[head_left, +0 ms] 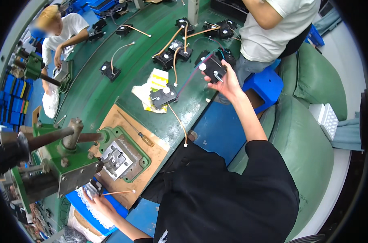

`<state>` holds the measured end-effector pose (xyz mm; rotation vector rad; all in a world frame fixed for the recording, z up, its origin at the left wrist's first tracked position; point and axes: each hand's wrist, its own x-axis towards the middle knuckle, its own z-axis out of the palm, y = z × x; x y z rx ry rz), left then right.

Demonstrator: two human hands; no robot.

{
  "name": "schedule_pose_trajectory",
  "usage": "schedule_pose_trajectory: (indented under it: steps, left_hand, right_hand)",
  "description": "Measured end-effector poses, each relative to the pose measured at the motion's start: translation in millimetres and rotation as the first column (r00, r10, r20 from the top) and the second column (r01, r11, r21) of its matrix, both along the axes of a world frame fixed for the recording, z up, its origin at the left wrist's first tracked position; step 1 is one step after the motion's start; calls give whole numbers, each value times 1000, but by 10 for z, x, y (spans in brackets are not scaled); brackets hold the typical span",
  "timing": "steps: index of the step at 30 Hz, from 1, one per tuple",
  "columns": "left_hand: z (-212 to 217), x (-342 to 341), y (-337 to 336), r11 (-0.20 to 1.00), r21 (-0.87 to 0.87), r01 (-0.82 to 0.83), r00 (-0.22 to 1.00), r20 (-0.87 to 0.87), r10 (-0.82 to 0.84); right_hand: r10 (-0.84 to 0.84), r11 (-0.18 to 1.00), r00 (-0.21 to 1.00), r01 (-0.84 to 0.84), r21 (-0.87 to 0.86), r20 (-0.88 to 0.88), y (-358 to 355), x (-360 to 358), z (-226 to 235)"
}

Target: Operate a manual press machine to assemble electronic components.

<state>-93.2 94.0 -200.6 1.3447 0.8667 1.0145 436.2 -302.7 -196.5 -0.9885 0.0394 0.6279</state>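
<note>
My right hand (229, 84), raised over the bench's right edge, grips a black box-shaped mechanism (213, 68) with a white round part and a metal pin. Thin coloured wires trail from around it. At the lower left, my left hand (98, 203) is closed around a dark mechanism with a clear-looking part (94, 187), above a blue bin (85, 212) of white small parts. An orange-brown cable with a white plug extends from this piece. Between my hands, a green hand press (78, 174) stands beside a metal fixture (117, 160) on its green base.
A screwdriver (145, 139) lies on the wooden board (161, 149). Another black mechanism (163, 96) rests on yellow-white packaging (158, 79). Several more with cables lie along the green bench (151, 44). Two people work nearby. A blue stool (265, 86) and green sacks (301, 133) stand right.
</note>
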Motion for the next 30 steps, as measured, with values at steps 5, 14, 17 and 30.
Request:
schedule_pose_trajectory:
  steps: [5,14,17,30]
  left_hand:
    - [335,202,-233,940,305,155,951,-305,-58]
    - [355,703,-257,753,262,603,629,-737,-248]
    - [310,637,-222,740,313,596,631,-752,-191]
    - [366,698,-220,708,282,648,537,-828,-161]
  right_hand:
    - [106,911,992,-125,393,69,191,-767,769]
    - [234,693,970,-215,687,67,460,-1138,926]
    - [258,672,962,-242,699,85,463,-1198,980]
    - [49,945,942,-151,289,331,559,-1423,1137]
